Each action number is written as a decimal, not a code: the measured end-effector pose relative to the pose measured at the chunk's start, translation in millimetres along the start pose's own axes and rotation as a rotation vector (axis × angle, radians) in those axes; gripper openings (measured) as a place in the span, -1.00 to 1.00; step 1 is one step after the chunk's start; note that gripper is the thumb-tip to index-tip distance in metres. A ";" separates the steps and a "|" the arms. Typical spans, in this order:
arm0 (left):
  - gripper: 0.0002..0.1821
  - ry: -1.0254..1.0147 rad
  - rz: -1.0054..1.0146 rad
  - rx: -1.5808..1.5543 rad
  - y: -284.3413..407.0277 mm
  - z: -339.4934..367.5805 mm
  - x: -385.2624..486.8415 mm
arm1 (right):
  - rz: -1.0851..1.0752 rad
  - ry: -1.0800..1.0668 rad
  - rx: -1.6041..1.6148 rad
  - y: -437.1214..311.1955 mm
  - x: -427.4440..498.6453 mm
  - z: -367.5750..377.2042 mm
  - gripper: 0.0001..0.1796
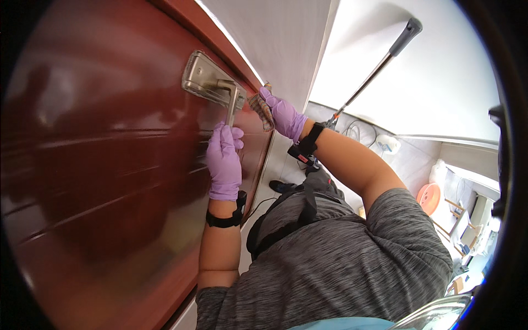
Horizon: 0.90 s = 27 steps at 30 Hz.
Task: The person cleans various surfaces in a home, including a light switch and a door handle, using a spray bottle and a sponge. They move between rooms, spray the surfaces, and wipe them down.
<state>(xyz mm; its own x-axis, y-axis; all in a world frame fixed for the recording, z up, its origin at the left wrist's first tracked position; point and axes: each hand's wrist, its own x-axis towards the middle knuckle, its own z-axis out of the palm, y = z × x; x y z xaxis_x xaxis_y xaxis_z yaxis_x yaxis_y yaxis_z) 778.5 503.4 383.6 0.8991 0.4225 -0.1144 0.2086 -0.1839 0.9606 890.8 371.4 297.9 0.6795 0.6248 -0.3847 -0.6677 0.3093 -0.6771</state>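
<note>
A glossy red-brown door [103, 165] fills the left side of the view. On it sits a metal lock plate [202, 74] with a lever handle [233, 103]. My left hand [225, 163], in a purple glove, grips the free end of the lever. My right hand [286, 117], gloved the same way, holds a folded checked cloth [262, 111] close to the door's edge, just beyond the plate. The fingers of the right hand are partly hidden behind the cloth.
A long-handled pole with a grey grip [406, 37] leans against a white wall panel [445, 82]. On the floor stand a white plastic bottle [387, 144] and an orange basin [429, 199]. A wooden-framed piece of furniture [456, 222] is at far right.
</note>
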 end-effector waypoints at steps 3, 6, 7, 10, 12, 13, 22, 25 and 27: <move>-0.68 0.059 -0.032 -0.078 -1.3 0.6 -0.3 | -0.090 -0.095 0.206 5.3 5.8 11.6 -0.46; -0.72 0.142 -0.091 -0.165 0.1 1.5 -1.5 | -0.086 -0.133 0.552 5.4 19.6 41.3 -0.49; -0.73 0.166 -0.099 -0.203 1.9 0.9 -2.0 | -0.070 -0.192 0.676 5.9 20.4 52.0 -0.51; -0.78 0.276 -0.068 -0.036 8.4 0.5 -2.0 | -0.099 -0.347 0.702 10.4 9.5 69.3 -0.50; -0.75 0.357 -0.035 0.052 13.3 0.5 -2.8 | -0.125 -0.372 0.526 16.0 -1.5 76.0 -0.51; -0.75 0.342 0.002 0.032 15.5 0.8 -4.4 | -0.193 -0.440 0.459 19.1 -5.6 77.7 -0.51; -0.72 0.421 -0.081 0.017 -3.3 -5.5 -73.3 | 0.201 -0.521 -0.304 74.0 -19.5 -9.0 -0.71; -0.66 0.417 -0.139 0.066 -25.4 -17.0 -93.6 | 0.300 -0.405 -0.059 104.4 -25.0 -51.9 -0.63; -0.63 0.390 -0.140 0.076 -40.5 -22.7 -104.3 | 0.255 -0.272 -0.205 119.5 -33.5 -80.2 -0.64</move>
<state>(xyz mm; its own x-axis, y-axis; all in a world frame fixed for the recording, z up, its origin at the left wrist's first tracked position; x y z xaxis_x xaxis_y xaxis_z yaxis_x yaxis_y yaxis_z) 667.5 487.0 362.5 0.6501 0.7497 -0.1237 0.3590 -0.1597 0.9196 812.7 330.0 179.6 0.3772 0.8377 -0.3950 -0.7113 -0.0111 -0.7028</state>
